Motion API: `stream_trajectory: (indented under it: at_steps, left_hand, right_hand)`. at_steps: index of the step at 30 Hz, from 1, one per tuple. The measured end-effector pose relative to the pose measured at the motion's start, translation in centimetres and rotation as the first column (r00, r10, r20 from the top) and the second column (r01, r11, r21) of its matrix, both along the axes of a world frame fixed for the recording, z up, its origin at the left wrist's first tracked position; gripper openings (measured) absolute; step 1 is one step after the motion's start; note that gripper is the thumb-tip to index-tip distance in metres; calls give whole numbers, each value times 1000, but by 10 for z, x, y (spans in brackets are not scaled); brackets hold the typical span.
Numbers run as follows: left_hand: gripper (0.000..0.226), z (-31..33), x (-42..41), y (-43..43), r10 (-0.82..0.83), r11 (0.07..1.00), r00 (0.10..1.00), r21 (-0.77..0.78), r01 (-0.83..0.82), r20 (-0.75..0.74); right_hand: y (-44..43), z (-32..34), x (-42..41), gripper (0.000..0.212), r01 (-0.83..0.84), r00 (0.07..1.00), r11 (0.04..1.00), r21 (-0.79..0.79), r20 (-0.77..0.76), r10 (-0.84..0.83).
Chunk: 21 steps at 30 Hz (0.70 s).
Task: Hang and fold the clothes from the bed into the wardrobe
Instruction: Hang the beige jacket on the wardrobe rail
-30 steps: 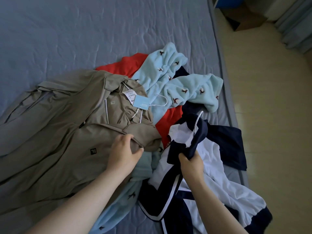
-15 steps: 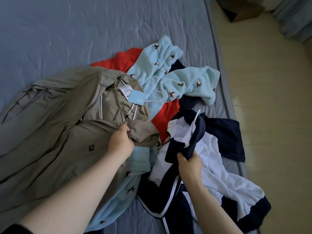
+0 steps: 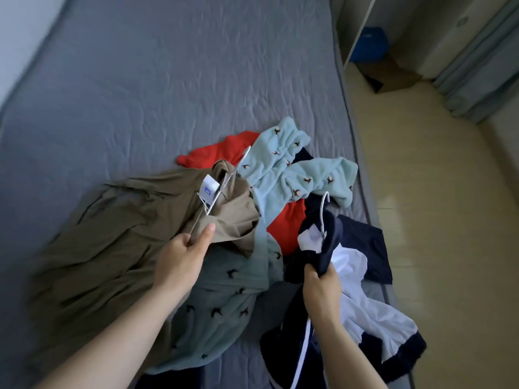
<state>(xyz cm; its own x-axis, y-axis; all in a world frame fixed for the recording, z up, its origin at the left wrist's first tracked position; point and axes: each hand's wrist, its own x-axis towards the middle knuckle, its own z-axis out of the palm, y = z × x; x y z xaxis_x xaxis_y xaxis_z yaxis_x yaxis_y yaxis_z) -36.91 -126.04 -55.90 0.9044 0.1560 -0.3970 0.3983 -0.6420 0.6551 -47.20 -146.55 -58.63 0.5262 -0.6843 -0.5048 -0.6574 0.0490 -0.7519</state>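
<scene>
A khaki jacket (image 3: 112, 237) on a white hanger (image 3: 224, 186) lies on the grey bed (image 3: 168, 80), with paper tags (image 3: 209, 189) at its collar. My left hand (image 3: 182, 256) grips the jacket's shoulder and the hanger, lifting the collar off the bed. My right hand (image 3: 320, 290) grips the collar of a navy and white top (image 3: 365, 318), which sits on a second white hanger (image 3: 323, 211). A light blue fleece garment with small bird prints (image 3: 295, 175) and a red garment (image 3: 289, 223) lie between and under them.
The bed's right edge (image 3: 365, 192) borders a beige floor (image 3: 435, 220). At the far right stand grey curtains (image 3: 477, 66), a cardboard box (image 3: 390, 77), a blue container (image 3: 368, 46) and a white upright panel (image 3: 359, 26).
My left hand has raised the khaki jacket's collar and hanger off the bed, so the hook now points up. My right hand still grips the navy top. The camera has tilted up.
</scene>
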Motion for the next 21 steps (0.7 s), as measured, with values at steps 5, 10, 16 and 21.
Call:
stream_trajectory:
  at_steps: [5, 10, 16, 21]
  left_hand:
    - [46, 56, -10, 32, 2, 999, 995, -42, 2, 100]
    - [42, 121, -21, 62, -2, 995, 981, -99, 21, 192]
    - [49, 207, -26, 89, 129, 973, 957, -217, -72, 258]
    - [41, 282, -35, 95, 163, 962, 909, -268, -59, 383]
  right_hand:
    - [5, 65, -1, 19, -73, 997, 992, -101, 16, 75]
    - [24, 143, -4, 21, -125, 985, 969, -215, 92, 148]
    - [49, 236, -10, 28, -115, 951, 949, -293, 244, 190]
    - [65, 312, -8, 19, -126, 895, 934, -334, 368, 252]
